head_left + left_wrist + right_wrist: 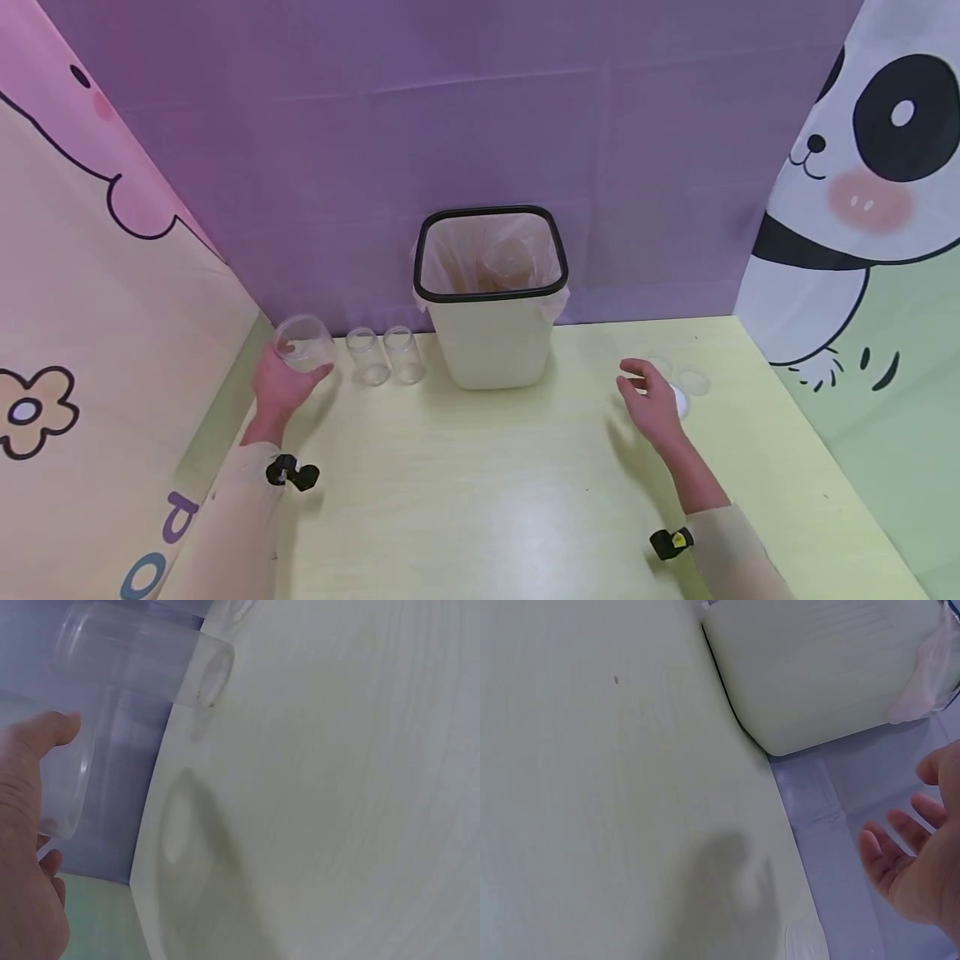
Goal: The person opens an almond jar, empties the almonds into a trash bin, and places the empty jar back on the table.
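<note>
My left hand [280, 387] grips a clear plastic jar [306, 357] above the table's back left corner. In the left wrist view the thumb lies along the jar's wall [66, 784], with fingertips showing below it. Just right of it, two similar clear jars [367, 358] [405, 358] stand side by side. My right hand [651, 404] hovers over the right side of the table, fingers loosely bent and holding nothing. Beside and partly behind it lie a white round disc [679, 402] and faint clear round pieces [694, 382].
A pale waste bin [491, 346] with a black rim and pinkish liner stands at the back middle. Inside it is a translucent round object [506, 262], partly hidden. Purple cloth [337, 167] hangs behind the table [465, 483]; printed panels rise at both sides.
</note>
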Demonstrator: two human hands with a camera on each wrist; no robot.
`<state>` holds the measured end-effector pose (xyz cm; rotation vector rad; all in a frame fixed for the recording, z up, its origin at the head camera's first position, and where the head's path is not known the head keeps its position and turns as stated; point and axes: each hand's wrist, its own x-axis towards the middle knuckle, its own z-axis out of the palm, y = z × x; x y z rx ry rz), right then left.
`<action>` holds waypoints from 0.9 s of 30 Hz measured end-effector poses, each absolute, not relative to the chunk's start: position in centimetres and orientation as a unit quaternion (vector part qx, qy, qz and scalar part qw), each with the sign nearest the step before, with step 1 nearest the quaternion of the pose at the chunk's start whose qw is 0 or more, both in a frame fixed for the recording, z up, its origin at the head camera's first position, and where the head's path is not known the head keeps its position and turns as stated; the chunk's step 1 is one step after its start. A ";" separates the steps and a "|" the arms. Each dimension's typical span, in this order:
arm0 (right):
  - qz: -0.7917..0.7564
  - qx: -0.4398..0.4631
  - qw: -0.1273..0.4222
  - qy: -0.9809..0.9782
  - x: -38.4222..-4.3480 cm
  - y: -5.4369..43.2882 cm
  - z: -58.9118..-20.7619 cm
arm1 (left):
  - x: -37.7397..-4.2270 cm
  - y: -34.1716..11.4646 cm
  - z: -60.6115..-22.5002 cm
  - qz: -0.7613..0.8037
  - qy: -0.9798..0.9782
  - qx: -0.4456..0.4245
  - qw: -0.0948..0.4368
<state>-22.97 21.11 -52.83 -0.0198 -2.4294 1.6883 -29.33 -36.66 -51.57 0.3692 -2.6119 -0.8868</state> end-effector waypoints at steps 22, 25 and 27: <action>0.581 -0.004 0.092 -0.809 -19.3 20.5 -50.3 | -29.8 -36.1 -55.8 -0.302 -0.936 0.157 0.095; 0.581 -0.005 0.083 -0.810 -19.2 20.5 -50.3 | -29.8 -36.2 -56.1 -0.299 -0.938 0.154 0.078; 0.583 -0.009 0.076 -0.809 -19.4 20.7 -50.9 | -29.8 -36.2 -56.3 -0.302 -0.938 0.156 0.071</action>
